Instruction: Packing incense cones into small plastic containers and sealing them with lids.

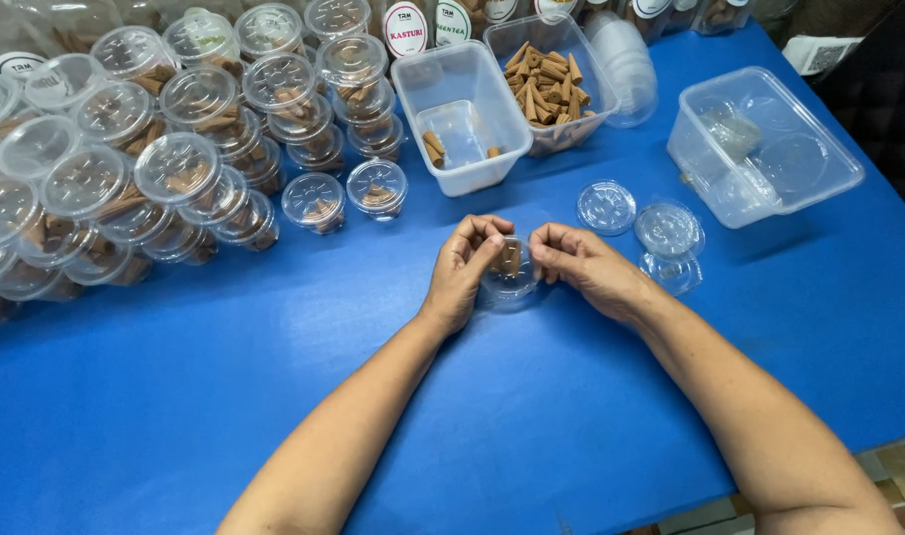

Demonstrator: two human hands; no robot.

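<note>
Fingers: left hand (464,260) and right hand (571,260) pinch a small clear round container (509,279) of brown cones (510,258).
Hidden: container's rim, behind fingertips.
Beyond container: near-empty tub (459,116), cone-filled tub (550,79).
Right of container: loose lids (668,230).
Left of container: stacked filled containers (175,168).

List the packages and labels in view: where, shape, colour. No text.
Small round cup: between left hand and right hand, clear, brown cones inside.
Lidded cups: stacked at left, clear, round.
Rectangular tubs: top centre, clear, brown cones inside.
Empty tub: right, clear.
Loose lids: beside right hand, round, clear.
Labelled jars: top edge, round white labels.
</note>
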